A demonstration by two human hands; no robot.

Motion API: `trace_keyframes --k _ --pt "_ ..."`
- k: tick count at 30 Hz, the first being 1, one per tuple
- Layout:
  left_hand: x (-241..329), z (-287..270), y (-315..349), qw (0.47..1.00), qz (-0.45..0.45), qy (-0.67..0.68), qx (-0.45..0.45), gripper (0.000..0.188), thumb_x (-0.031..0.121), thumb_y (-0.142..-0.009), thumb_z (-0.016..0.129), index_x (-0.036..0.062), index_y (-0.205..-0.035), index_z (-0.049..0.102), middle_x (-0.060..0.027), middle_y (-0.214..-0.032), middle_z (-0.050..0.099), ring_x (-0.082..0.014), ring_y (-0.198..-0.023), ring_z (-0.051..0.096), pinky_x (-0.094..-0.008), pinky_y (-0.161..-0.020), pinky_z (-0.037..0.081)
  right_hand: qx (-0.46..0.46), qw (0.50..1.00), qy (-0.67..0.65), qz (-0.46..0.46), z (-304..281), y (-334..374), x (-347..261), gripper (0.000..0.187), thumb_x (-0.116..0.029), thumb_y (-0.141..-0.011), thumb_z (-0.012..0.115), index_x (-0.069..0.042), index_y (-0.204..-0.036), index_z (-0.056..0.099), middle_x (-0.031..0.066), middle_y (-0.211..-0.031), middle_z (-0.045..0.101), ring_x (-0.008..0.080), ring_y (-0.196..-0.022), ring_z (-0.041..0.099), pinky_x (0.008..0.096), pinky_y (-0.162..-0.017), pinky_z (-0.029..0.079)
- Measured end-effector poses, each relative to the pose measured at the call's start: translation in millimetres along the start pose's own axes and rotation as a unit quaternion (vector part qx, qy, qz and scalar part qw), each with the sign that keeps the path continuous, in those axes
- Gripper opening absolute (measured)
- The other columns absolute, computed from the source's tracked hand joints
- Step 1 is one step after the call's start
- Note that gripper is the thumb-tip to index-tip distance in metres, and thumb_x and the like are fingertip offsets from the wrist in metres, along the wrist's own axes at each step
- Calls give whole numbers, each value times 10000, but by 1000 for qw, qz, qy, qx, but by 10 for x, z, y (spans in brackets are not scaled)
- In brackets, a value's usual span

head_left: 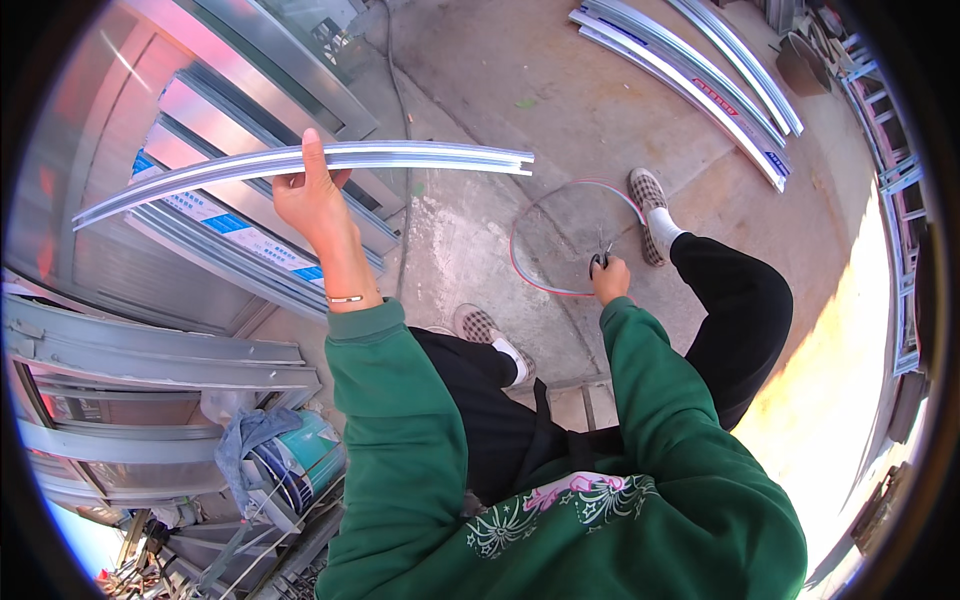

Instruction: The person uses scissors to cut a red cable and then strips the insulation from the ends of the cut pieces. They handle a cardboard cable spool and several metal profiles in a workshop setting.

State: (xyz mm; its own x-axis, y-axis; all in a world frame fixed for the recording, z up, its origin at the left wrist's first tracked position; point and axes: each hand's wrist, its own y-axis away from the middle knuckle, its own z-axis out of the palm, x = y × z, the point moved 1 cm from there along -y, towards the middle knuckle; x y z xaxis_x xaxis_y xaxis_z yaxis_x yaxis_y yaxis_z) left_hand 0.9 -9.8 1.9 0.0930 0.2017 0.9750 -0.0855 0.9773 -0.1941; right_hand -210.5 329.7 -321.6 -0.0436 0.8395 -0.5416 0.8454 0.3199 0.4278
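My left hand (312, 205) is raised at the left, closed around a long, slim silver metal profile (430, 155). The thumb lies across the profile, which runs almost level on both sides of the hand. Lower and to the right, my right hand (611, 281) grips black-handled scissors (599, 263), their blades pointing away from me. A thin red and pale strip (514, 243) curves in a wide loop from beside my right hand toward my right shoe. Whether the hand also holds that strip, I cannot tell.
More metal profiles (690, 85) lie on the concrete floor at the far right. Panels and frames (240, 225) lean at the left, some with blue and white film. A teal bucket (305, 445) with a grey-blue cloth (250, 435) stands lower left. A dark cable (402, 110) crosses the floor.
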Motion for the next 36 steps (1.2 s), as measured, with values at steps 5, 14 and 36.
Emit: trace_keyframes --k 5,14,36 --pt "8 -12 -8 1000 2 -10 -1 404 320 -929 834 4 -1066 621 -91 -921 702 -152 -784 723 -288 -632 634 14 991 126 48 79 57 406 381 -286 -877 768 2 -1126 753 265 -1115 745 439 -1102 703 509 -942 558" --pt "18 24 32 999 17 -40 0 373 305 -923 839 13 -1040 638 -89 -894 716 -148 -775 730 -305 -656 654 79 996 3 37 150 -398 391 295 -180 -894 703 -5 -1122 764 213 -1121 759 404 -1073 715 479 -977 547" --pt "-14 89 97 999 50 -11 -15 366 327 -918 844 31 -1009 651 -60 -883 722 -124 -787 718 -262 -681 609 77 941 74 -320 -172 -911 -372 217 5 -865 629 -49 -1002 789 163 -963 707 407 -953 681 458 -847 551"
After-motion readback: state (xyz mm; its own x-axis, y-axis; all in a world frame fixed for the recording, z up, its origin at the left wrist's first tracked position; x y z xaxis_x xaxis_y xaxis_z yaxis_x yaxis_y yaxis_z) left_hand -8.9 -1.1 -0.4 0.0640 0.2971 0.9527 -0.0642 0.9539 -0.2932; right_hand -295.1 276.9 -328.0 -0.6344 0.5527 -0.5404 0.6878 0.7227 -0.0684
